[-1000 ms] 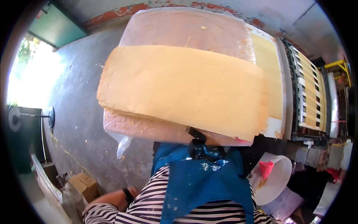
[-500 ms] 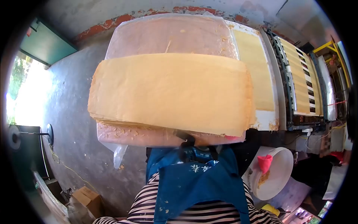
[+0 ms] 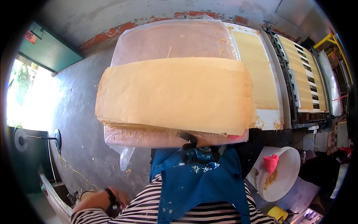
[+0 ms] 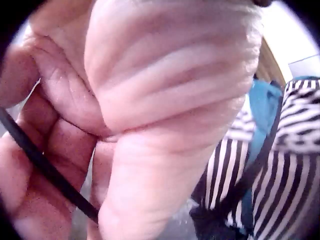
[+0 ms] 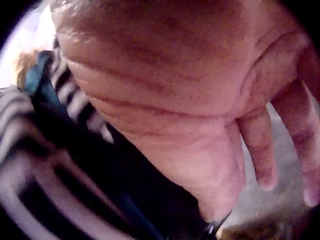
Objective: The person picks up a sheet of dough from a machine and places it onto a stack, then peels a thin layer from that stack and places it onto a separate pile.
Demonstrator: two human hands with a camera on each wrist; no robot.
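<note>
My left hand [image 4: 150,100] fills the left wrist view with bent fingers [image 4: 60,145]. A thin black strap [image 4: 50,172] crosses in front of them and passes behind the thumb, which pinches it. In the head view this hand [image 3: 121,198] is blurred, low at the left beside the striped sleeve. My right hand [image 5: 185,85] shows only in the right wrist view, beside dark and striped clothing; its fingers hang loose and apart. A blue apron [image 3: 201,186] covers the striped shirt. In front lies a stack of tan rectangular sheets [image 3: 175,93] on a plastic-wrapped block [image 3: 175,39].
A white board with a tan sheet [image 3: 257,63] stands at the right, beside a slatted rack [image 3: 311,74]. Below are a white bucket [image 3: 287,179] with a pink thing [image 3: 270,163] inside and a yellow container [image 3: 276,212]. A fan [image 3: 57,140] stands at the left.
My left hand and forearm left the head view's lower left and have come back into it. The head view has shifted slightly. The stacked sheets lie as before.
</note>
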